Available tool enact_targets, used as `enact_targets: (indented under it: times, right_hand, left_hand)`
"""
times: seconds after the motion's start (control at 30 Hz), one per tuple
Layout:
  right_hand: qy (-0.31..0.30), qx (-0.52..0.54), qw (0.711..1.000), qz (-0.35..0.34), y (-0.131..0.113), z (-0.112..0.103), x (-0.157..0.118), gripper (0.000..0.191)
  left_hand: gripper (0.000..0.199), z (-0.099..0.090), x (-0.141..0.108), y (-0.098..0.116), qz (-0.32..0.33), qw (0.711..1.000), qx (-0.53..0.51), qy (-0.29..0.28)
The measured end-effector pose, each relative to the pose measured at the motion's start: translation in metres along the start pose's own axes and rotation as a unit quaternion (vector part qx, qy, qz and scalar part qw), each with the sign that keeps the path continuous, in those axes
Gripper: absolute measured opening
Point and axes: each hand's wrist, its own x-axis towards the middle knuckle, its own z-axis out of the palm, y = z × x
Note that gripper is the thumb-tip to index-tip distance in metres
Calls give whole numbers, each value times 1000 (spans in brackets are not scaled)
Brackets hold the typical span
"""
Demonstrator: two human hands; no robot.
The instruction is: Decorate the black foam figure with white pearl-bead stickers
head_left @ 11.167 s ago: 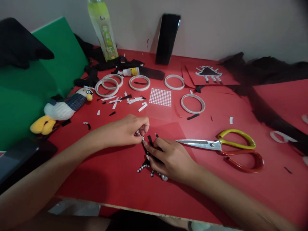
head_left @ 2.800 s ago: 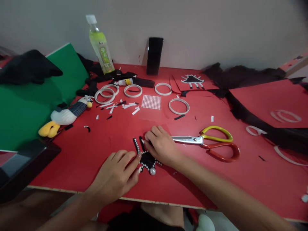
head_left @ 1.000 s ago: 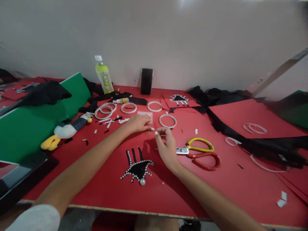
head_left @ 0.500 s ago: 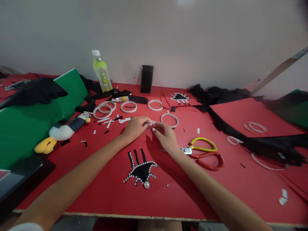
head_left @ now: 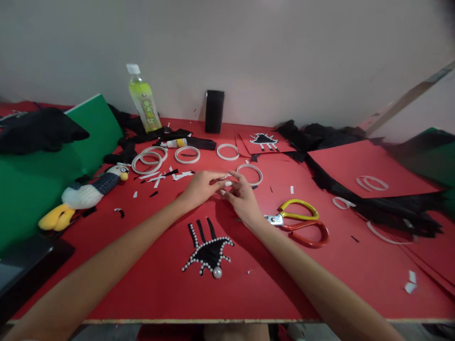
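My left hand [head_left: 203, 187] and my right hand [head_left: 242, 196] meet above the middle of the red table, fingertips nearly touching. Between them is a small whitish, shiny thing, mostly hidden by the fingers; in the earlier picture it looks like a short strip of pearl beads. Both hands have their fingers bent in a pinch. Nearer to me lies a black cloth shape [head_left: 210, 254] edged with white pearls, a big pearl at its lower tip. One of its three upper strips carries pearls; the other two are bare black. Scissors [head_left: 298, 220] with yellow and red handles rest beside my right wrist.
White tape rings [head_left: 187, 155], paper scraps and a glue tube [head_left: 177, 143] lie beyond my hands. Behind stand a bottle [head_left: 145, 108] and a phone [head_left: 214, 112]. A bird toy [head_left: 87, 193] is at left. A second pearled shape [head_left: 263, 139] and black cloth [head_left: 325, 137] lie back right.
The fingers of my right hand have lifted and shifted around the small thing, which shows less now. The view has tilted slightly; the objects on the table stay put.
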Motion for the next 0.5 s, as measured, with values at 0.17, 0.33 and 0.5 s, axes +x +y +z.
enact_targets:
  times: [0.17,0.33,0.5]
  right_hand:
    - [-37,12,999,11,-4,-1,-3,64]
    - [-50,31,998,13,-4,0,-5,69]
    - [-43,1,999,2,-3,0,-5,69]
  left_hand:
    - [21,-4,0,-7,33,997,73,20]
    - [17,-3,-1,-10,66,992,106,-21]
    - [18,-5,0,-10,66,993,95,-24]
